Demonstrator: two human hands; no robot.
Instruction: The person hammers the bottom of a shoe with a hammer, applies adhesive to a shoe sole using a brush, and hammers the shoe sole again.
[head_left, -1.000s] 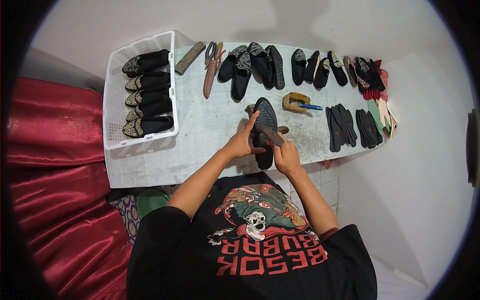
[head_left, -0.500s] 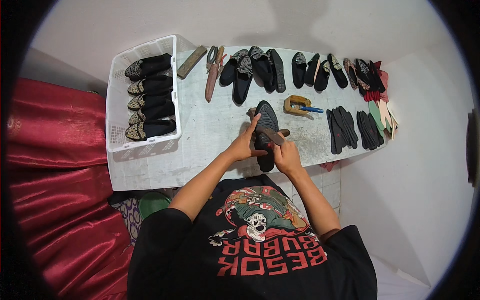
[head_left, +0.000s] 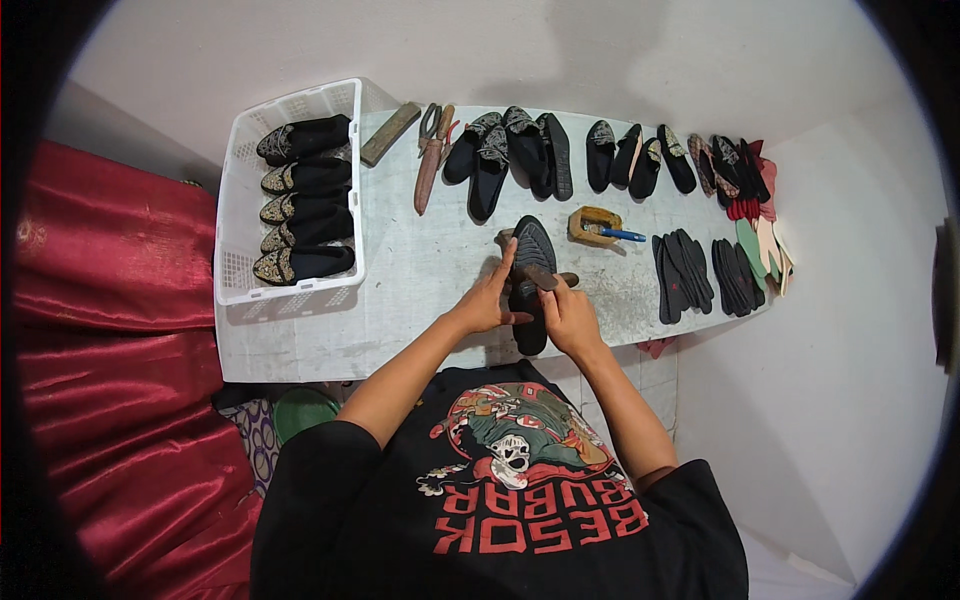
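Observation:
A black slip-on shoe [head_left: 534,240] lies sole up on the near middle of the table, its ridged sole facing me and its toe pointing away. My left hand [head_left: 486,302] grips its left side, with the fingers stretched along the edge and the thumb reaching over the lower sole. My right hand [head_left: 573,320] is closed round a brown tool [head_left: 541,279] whose broad, flat end lies over the middle of the sole. The tool's exact kind is not clear. Something brown under the shoe shows beside its toe; most of it is hidden.
A white plastic basket [head_left: 361,190] with several embroidered black shoes stands at the left. Behind are a wooden block [head_left: 390,134], pliers [head_left: 430,122] and more shoes [head_left: 487,180]. A yellowish container with a blue-handled brush [head_left: 622,235] and dark soles [head_left: 684,275] lie to the right.
The tool's broad end has shifted slightly to the right over the sole. My left hand keeps its grip on the shoe. The whole view has tilted a little.

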